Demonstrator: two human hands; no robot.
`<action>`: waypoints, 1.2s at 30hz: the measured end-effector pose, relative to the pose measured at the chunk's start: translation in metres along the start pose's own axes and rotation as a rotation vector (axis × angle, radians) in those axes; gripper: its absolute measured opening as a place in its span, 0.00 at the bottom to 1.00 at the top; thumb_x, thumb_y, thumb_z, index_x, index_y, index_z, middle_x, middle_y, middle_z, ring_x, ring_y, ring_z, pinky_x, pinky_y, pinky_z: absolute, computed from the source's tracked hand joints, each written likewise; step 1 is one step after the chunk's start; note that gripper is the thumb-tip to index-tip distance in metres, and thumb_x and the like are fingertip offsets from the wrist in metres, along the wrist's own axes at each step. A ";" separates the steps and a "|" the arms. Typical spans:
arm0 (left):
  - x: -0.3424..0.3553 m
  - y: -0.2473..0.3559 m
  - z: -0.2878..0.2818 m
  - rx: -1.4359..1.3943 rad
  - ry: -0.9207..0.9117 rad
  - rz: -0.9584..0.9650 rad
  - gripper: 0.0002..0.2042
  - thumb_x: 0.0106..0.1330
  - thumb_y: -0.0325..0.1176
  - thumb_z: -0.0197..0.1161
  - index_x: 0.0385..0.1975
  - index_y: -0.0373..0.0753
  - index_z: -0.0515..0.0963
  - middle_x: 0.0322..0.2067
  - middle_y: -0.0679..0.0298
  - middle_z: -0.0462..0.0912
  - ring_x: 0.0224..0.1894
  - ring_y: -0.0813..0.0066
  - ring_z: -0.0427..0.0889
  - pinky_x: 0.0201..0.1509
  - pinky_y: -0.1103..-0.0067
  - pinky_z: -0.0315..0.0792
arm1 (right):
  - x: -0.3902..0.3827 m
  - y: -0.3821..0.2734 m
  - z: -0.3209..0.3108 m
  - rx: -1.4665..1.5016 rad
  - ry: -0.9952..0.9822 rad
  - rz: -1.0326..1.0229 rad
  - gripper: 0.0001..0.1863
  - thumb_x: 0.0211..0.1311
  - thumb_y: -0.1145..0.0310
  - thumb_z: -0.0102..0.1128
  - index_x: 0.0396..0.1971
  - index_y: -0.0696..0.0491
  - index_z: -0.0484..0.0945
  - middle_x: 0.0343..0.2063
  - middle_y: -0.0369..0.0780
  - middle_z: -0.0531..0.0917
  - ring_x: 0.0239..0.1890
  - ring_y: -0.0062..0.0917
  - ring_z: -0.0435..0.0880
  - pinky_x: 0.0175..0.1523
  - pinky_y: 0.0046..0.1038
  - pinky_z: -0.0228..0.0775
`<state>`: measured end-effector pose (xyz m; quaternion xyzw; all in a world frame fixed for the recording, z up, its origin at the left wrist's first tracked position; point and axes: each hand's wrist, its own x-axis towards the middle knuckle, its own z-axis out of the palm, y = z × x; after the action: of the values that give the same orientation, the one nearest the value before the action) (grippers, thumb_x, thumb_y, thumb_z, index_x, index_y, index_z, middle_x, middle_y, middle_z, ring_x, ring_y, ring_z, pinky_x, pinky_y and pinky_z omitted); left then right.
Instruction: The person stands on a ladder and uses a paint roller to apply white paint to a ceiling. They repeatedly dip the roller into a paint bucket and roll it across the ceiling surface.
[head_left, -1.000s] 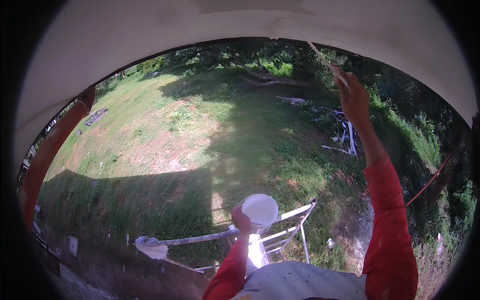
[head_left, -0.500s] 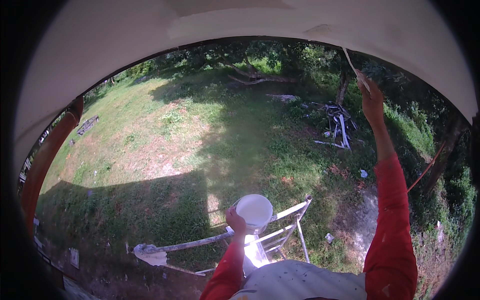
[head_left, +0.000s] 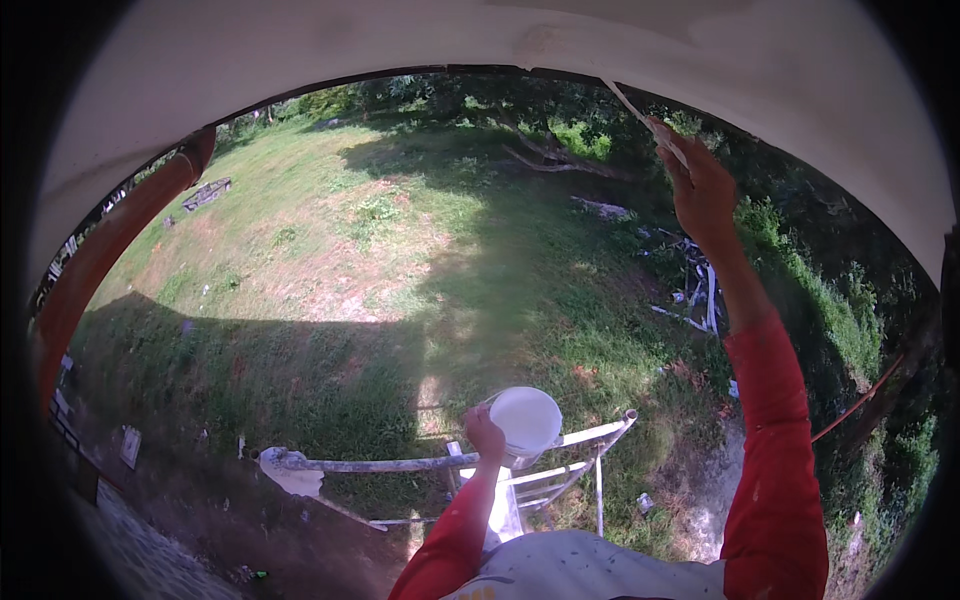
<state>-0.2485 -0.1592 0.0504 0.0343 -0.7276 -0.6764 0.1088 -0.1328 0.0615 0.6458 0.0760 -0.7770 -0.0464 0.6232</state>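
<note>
My left hand is closed on the rim of a small bucket of white paint, held low in front of my body. Raised at the upper right, my right hand grips a thin, paint-smeared white rod-like tool. Its far end reaches the edge of the pale ceiling overhead. What sits on that end cannot be made out against the pale surface.
Beneath the bucket stands a paint-spotted metal scaffold frame, with a whitish cloth on its left end. A reddish-brown pipe slants down at left. Grass lies below; a scrap pile is at right.
My right hand and the rod-like tool have shifted left in view along the ceiling edge. The bucket remains in my left hand, and the view has turned slightly.
</note>
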 end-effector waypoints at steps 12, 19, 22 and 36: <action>-0.010 0.016 -0.008 -0.030 -0.009 -0.009 0.17 0.80 0.41 0.55 0.38 0.32 0.80 0.31 0.51 0.86 0.34 0.58 0.84 0.42 0.64 0.75 | 0.028 -0.056 0.038 -0.017 -0.010 -0.073 0.22 0.72 0.66 0.65 0.63 0.33 0.81 0.31 0.35 0.84 0.27 0.28 0.85 0.28 0.32 0.74; -0.005 0.014 -0.006 -0.001 -0.004 0.011 0.17 0.79 0.40 0.54 0.38 0.32 0.82 0.32 0.50 0.87 0.34 0.57 0.84 0.44 0.63 0.75 | -0.015 0.018 -0.004 -0.092 -0.013 0.053 0.20 0.74 0.64 0.62 0.63 0.33 0.82 0.34 0.37 0.84 0.26 0.30 0.83 0.30 0.32 0.75; -0.007 0.021 -0.008 -0.058 -0.036 -0.025 0.18 0.80 0.41 0.53 0.38 0.31 0.82 0.33 0.50 0.87 0.35 0.58 0.84 0.45 0.63 0.75 | -0.043 0.059 -0.031 -0.122 -0.011 0.152 0.18 0.76 0.62 0.61 0.63 0.35 0.82 0.35 0.37 0.85 0.25 0.29 0.83 0.32 0.32 0.76; -0.014 0.045 -0.016 -0.014 -0.052 0.028 0.19 0.80 0.44 0.54 0.36 0.31 0.78 0.30 0.48 0.82 0.34 0.49 0.80 0.43 0.58 0.71 | -0.104 0.169 -0.116 -0.125 -0.036 0.416 0.18 0.79 0.60 0.58 0.64 0.40 0.81 0.53 0.45 0.88 0.60 0.41 0.85 0.64 0.37 0.76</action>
<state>-0.2272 -0.1685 0.0942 0.0058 -0.7258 -0.6807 0.0994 -0.0074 0.2490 0.5996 -0.1258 -0.7825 0.0338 0.6089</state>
